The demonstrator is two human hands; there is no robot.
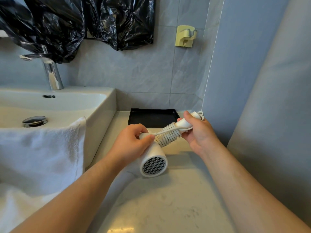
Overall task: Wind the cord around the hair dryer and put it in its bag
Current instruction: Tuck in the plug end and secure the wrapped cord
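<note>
Just below mid-frame, the left grip (133, 142) is curling round the front of the hair dryer (154, 160), w/ thumb & forefinger pinching a straight run of cord (168, 135) against the barrel. The right grip (200, 132), slightly right of centre, is closing round the far end of the handle, thumb pressing a white end piece of the cord onto it; a small loop is sticking out past the fingers. Can't tell if that piece is the plug.

Cord is sitting in tight coils around the handle, btwn the two grips. The dryer is being held just above the surface (168, 199), its mesh intake facing the bottom of the frame.

Behind the grips, a black tray (151, 113) is lying on the surface against the tiled wall. At left, a white sink (107, 105) is carrying a white towel (42, 148) over its front rim, w/ a chrome faucet (52, 73) above. Black plastic sheeting (50, 22) is hanging across the upper left, and a yellow wall holder (185, 37) is sitting upper centre-right.
</note>
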